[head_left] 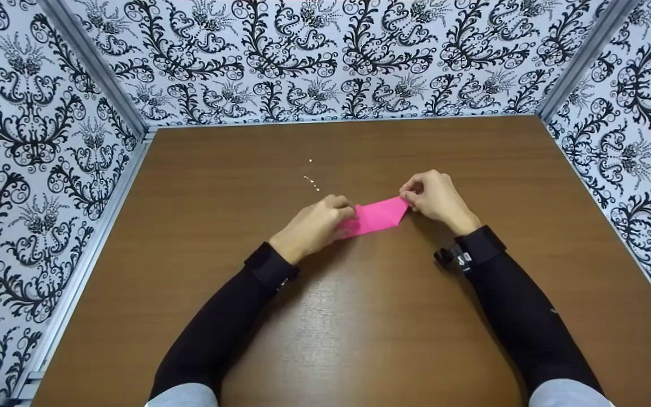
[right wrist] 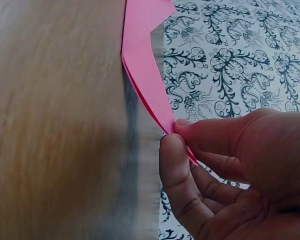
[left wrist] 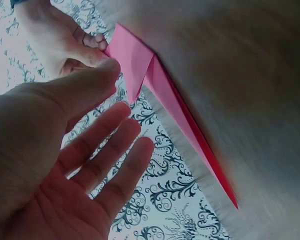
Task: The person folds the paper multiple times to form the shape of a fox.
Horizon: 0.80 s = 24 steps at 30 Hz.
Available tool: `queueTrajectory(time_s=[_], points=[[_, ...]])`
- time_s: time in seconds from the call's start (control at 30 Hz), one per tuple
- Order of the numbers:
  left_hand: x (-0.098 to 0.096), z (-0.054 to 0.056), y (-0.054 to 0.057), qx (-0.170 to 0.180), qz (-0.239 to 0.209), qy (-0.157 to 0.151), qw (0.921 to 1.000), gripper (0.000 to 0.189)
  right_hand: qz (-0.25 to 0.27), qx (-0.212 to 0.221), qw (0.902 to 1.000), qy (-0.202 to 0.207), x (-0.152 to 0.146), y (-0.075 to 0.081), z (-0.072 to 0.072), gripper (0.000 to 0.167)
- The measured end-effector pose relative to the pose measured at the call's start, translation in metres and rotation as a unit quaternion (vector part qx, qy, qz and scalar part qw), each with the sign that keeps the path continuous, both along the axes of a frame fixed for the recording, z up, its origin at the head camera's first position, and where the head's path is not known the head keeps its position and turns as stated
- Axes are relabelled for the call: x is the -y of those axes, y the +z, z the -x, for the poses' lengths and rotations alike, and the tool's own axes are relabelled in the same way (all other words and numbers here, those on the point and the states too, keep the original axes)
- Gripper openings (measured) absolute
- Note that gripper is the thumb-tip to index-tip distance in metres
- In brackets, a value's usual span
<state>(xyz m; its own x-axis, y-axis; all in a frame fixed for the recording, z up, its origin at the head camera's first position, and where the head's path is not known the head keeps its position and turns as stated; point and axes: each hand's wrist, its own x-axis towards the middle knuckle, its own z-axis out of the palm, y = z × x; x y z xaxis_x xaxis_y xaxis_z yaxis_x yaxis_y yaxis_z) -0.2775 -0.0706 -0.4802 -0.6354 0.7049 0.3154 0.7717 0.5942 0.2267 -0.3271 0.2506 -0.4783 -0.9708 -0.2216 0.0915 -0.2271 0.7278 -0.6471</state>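
A folded strip of bright pink paper lies across the middle of the table, its right end raised off the surface. At that end my right hand pinches the narrow tip between thumb and fingertips, clearly seen in the right wrist view. My left hand is over the left part of the strip and hides some of it. In the left wrist view, the thumb overlaps the edge of the paper, while the other fingers are extended and apart; contact is unclear. A pointed flap and an open lengthwise fold show there.
Small pale scraps are scattered on the wooden table beyond my left hand. Patterned black-and-white panels with metal frame posts enclose the table at the back and both sides.
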Motion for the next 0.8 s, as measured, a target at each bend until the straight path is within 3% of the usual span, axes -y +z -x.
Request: queueTrajectory(time_s=[0.3,0.8], points=[[-0.0095,0.003,-0.0018,0.002,0.05,-0.009,0.9987,0.018,-0.009,0.021,0.9997,0.009,0.0013,-0.0029,0.0012,0.013],[-0.0077,0.0063,-0.0045,0.051,0.066,0.001,0.9965,0.018,-0.02,0.024,0.9993,0.02,0.0038,0.0014,-0.0044,0.011]])
